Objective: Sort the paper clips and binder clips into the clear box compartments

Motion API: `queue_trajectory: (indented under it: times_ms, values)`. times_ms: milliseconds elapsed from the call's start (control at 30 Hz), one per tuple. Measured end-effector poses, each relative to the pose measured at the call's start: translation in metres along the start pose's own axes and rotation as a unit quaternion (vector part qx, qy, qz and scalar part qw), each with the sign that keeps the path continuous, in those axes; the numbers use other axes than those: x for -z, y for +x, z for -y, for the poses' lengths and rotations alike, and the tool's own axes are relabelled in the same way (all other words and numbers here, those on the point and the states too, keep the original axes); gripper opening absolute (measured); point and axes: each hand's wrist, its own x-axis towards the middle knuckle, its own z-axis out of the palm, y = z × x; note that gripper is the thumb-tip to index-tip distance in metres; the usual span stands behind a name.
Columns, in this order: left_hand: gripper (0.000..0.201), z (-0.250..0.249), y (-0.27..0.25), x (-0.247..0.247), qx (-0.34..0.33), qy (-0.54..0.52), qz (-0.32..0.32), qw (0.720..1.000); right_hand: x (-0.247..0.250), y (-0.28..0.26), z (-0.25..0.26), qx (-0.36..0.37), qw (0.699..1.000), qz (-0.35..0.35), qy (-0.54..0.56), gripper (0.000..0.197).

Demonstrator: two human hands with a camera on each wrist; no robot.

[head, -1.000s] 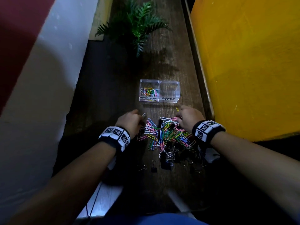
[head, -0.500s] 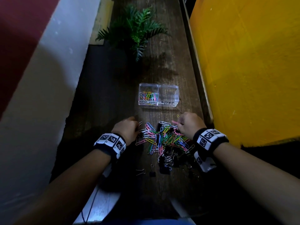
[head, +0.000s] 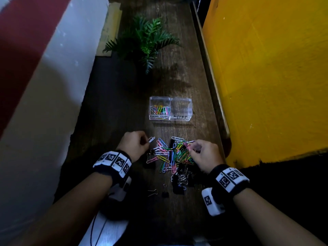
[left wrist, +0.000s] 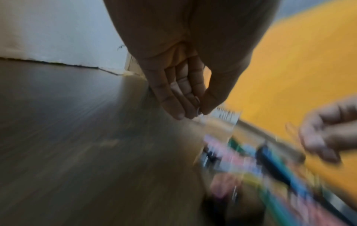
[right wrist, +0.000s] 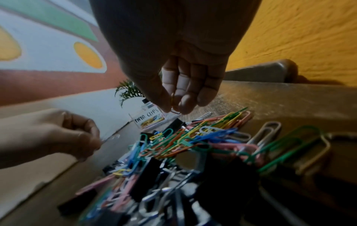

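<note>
A heap of coloured paper clips point(head: 171, 153) lies on the dark wooden table, with black binder clips point(head: 180, 181) at its near side. Beyond it stands the clear two-compartment box point(head: 190, 110); its left compartment holds several paper clips point(head: 160, 110), its right one shows nothing inside. My left hand point(head: 136, 145) is at the heap's left edge, its fingertips pinching a white paper clip point(head: 151, 139). My right hand point(head: 204, 153) hovers over the heap's right edge and pinches a thin clip point(right wrist: 172, 100) between thumb and fingertips. The left wrist view is motion-blurred.
A green fern-like plant point(head: 145, 39) stands at the far end of the table. A yellow wall point(head: 266, 77) runs close along the right edge, a white and red wall point(head: 44, 77) along the left. One binder clip point(head: 165, 191) and a loose wire handle point(head: 153, 192) lie nearer to me.
Both hands have drawn back a little toward me along the heap's sides. The right hand has lifted slightly while still pinching its clip. The left still pinches the white clip.
</note>
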Motion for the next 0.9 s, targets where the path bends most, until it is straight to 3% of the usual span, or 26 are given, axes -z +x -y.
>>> queue_trajectory:
  times_ms: [333, 433, 567, 733, 833, 900]
  values:
    - [0.009, -0.051, 0.062, 0.033, -0.044, -0.074, -0.112, 0.99, -0.011, -0.03, 0.005, -0.001, 0.995, -0.048, 0.091, 0.018]
    - [0.002, -0.058, 0.086, 0.038, -0.034, -0.034, -0.103, 0.994, -0.011, -0.038, 0.003, -0.023, 0.993, -0.033, 0.108, 0.018]
    - [0.01, -0.06, 0.103, 0.036, -0.007, 0.017, -0.068, 0.998, -0.007, -0.043, 0.004, -0.019, 0.996, -0.026, 0.088, 0.015]
    - [0.013, -0.048, 0.084, 0.031, 0.0, -0.022, -0.084, 0.996, -0.004, -0.017, 0.016, -0.011, 0.995, -0.02, 0.095, 0.019]
    - [0.014, -0.027, 0.051, 0.023, 0.0, -0.061, -0.127, 0.99, -0.002, 0.015, 0.039, 0.01, 0.996, -0.005, 0.084, 0.016]
    - [0.014, -0.008, 0.023, 0.013, 0.009, -0.065, -0.117, 0.991, -0.003, 0.04, 0.056, 0.027, 0.997, 0.008, 0.072, 0.013]
